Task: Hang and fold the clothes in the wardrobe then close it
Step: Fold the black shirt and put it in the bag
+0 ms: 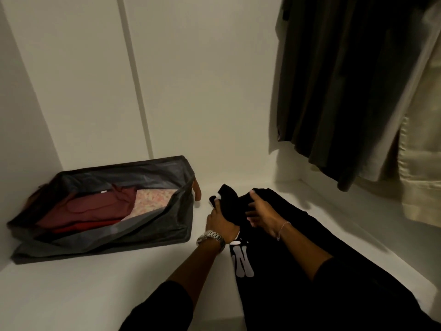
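Note:
A black garment (293,247) with pale lettering lies spread on the white wardrobe shelf (95,295), running from the centre toward the lower right. My left hand (220,223), with a metal watch at the wrist, grips a bunched far end of the garment. Just to the right, my right hand (261,215), with a thin bracelet, holds the same cloth with its fingers curled over a fold. Both hands sit close together at the garment's far edge.
A grey fabric storage box (133,225) stands open at the left, holding folded maroon, red and floral clothes. Dark hanging clothes (338,91) and a beige garment (424,151) hang at the upper right. The white back wall (202,91) rises behind.

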